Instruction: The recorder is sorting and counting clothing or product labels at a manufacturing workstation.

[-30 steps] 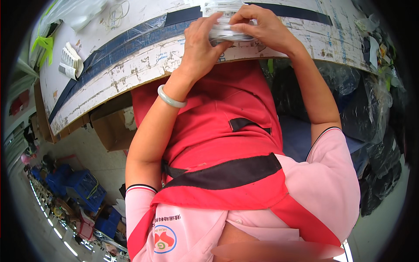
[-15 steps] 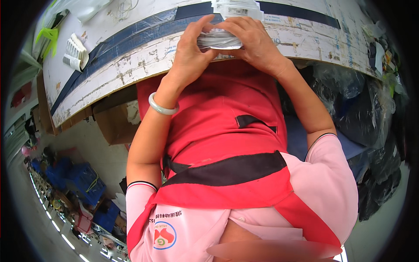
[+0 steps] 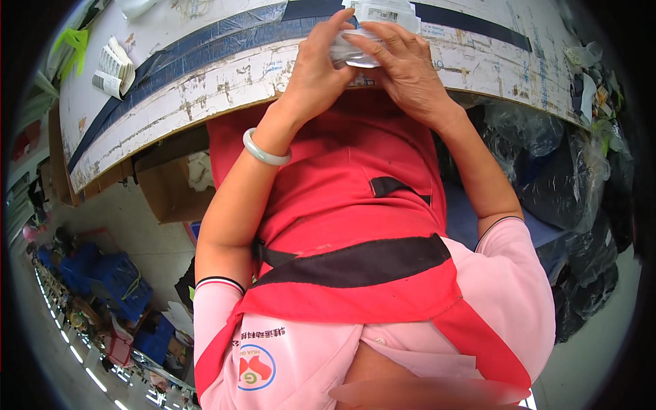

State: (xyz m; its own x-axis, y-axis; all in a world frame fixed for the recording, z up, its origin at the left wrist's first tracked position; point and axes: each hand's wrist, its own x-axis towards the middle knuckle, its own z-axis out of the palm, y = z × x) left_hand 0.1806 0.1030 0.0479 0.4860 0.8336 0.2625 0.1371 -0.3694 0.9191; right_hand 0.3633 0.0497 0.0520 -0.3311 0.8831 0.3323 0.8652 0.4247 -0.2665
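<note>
At the near edge of the worktable (image 3: 225,89), my left hand (image 3: 318,74) and my right hand (image 3: 410,76) close round a small stack of thin white sheets or packets (image 3: 352,51). Fingers of both hands grip its sides, and the thumbs are at its near edge. Part of the stack is hidden, so its exact kind is unclear. Just beyond my fingers lie white printed labels (image 3: 386,14), one with a barcode. A pale bangle (image 3: 265,152) circles my left wrist.
A fanned bundle of printed labels (image 3: 116,68) lies at the table's left. Dark tape strips (image 3: 471,26) run across the top. Plastic-wrapped dark bags (image 3: 557,184) crowd the right side below the table. An open cardboard box (image 3: 167,184) stands underneath at left.
Both hands have shifted slightly up and away with the stack. Its layered edge, which faced me before, is now more covered by my fingers and turned.
</note>
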